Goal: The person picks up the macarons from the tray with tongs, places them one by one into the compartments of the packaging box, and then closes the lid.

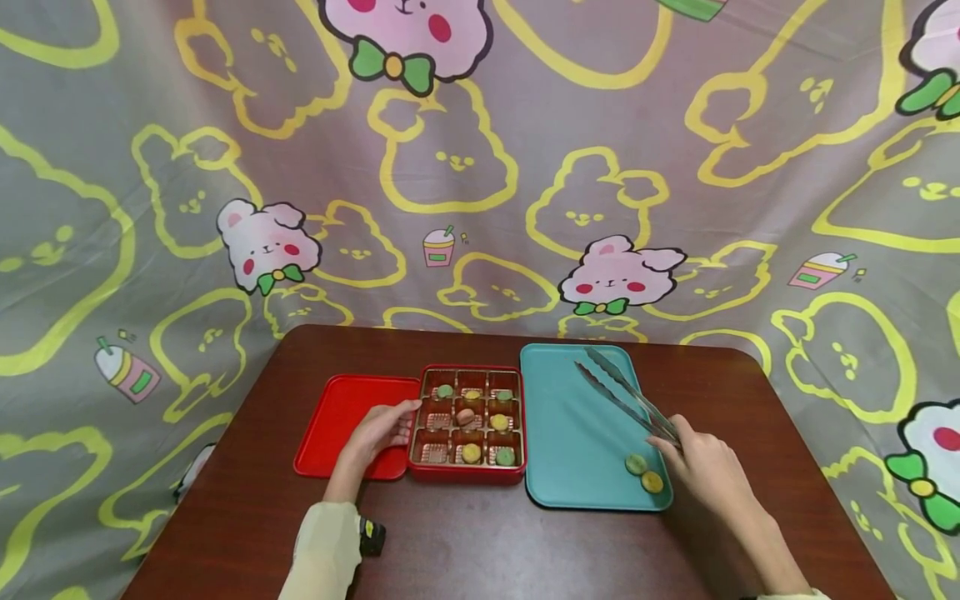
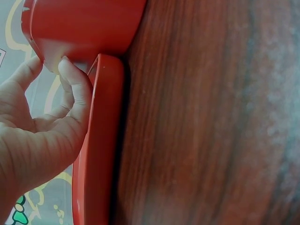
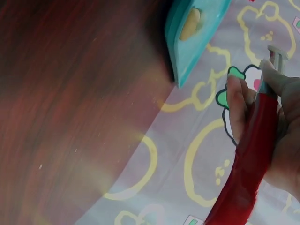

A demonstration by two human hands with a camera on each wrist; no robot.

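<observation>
My left hand point(image 1: 382, 429) grips the left side of a red box point(image 1: 468, 475) with a nine-part insert; in the left wrist view its thumb and a finger meet the red box wall point(image 2: 89, 28). Green, yellow and pinkish-brown macarons sit in most compartments, such as a pinkish-brown macaron point(image 1: 466, 416) in the middle one. My right hand point(image 1: 708, 467) holds metal tongs point(image 1: 626, 392) with a red handle point(image 3: 255, 150). The arms of the tongs stand apart over the teal tray point(image 1: 570, 450), with nothing between the tips. A green macaron point(image 1: 636, 464) and a yellow macaron point(image 1: 652, 482) lie at the tray's near right corner.
A red lid or shallow tray point(image 1: 337, 417) lies left of the box, partly under my left hand. The box stands between it and the teal tray on a brown wooden table point(image 1: 465, 550). A patterned cloth point(image 1: 480, 167) hangs behind and around the table.
</observation>
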